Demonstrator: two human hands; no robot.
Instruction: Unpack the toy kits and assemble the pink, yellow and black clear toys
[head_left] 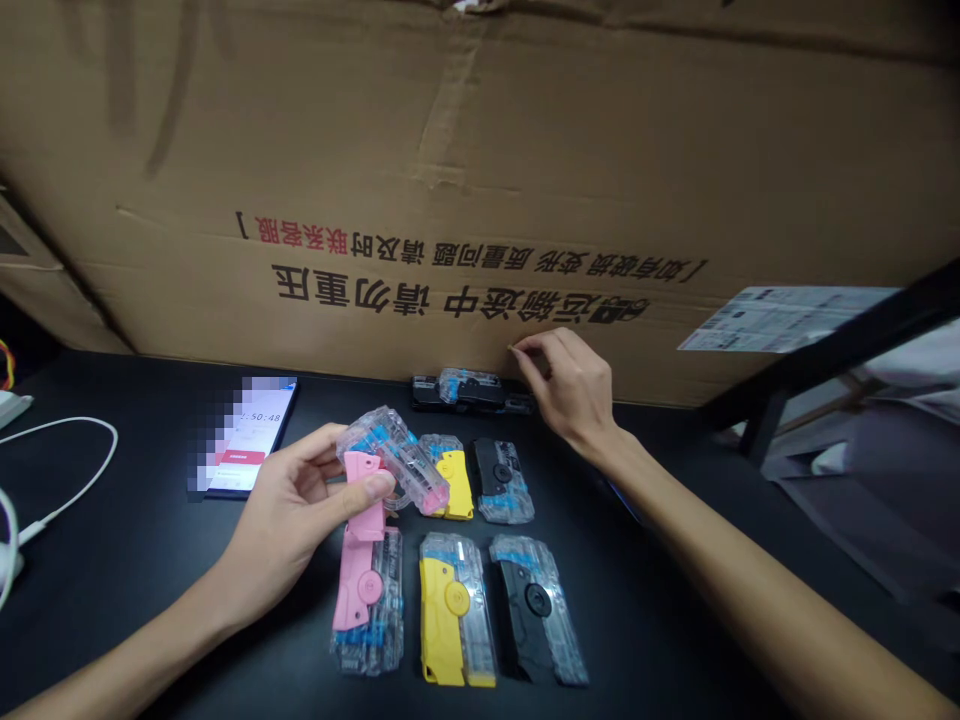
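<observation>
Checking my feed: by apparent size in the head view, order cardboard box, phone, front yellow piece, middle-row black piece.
1. Cardboard box
2. Phone and front yellow piece: too alike to rank
3. Middle-row black piece

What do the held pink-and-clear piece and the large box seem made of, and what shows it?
Pink-and-clear piece: probably hard plastic; glossy and see-through, partly smooth opaque pink.
Large box: apparently cardboard; matte brown, creased and printed.
</observation>
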